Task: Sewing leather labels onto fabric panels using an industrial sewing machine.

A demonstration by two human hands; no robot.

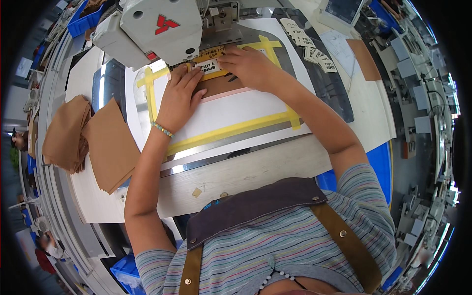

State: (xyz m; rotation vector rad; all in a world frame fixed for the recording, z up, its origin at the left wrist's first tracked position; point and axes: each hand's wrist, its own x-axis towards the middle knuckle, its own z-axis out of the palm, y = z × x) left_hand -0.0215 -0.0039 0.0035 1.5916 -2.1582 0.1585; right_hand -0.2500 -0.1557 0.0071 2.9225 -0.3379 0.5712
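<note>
Under the head of a white industrial sewing machine point(169, 42), a small white printed label point(210, 66) sits within a yellow, ruler-like template frame point(216, 74). A brown panel point(221, 88) lies beneath the frame. My left hand point(178, 101) rests at the label's left end, its fingers stretched out over the frame and its thumb apart on the brown panel. At the label's right end, my right hand point(250, 69) lies with fingers extended, its fingertips touching the label and frame. Neither hand grips anything visible.
Yellow tape point(231, 131) outlines a white sheet around the work. Stacks of brown panels point(112, 147) lie at left. More labels point(322, 58) are fanned out at the upper right, near a loose brown piece point(364, 60) and a screen unit point(339, 12). A blue bin point(378, 167) stands at right.
</note>
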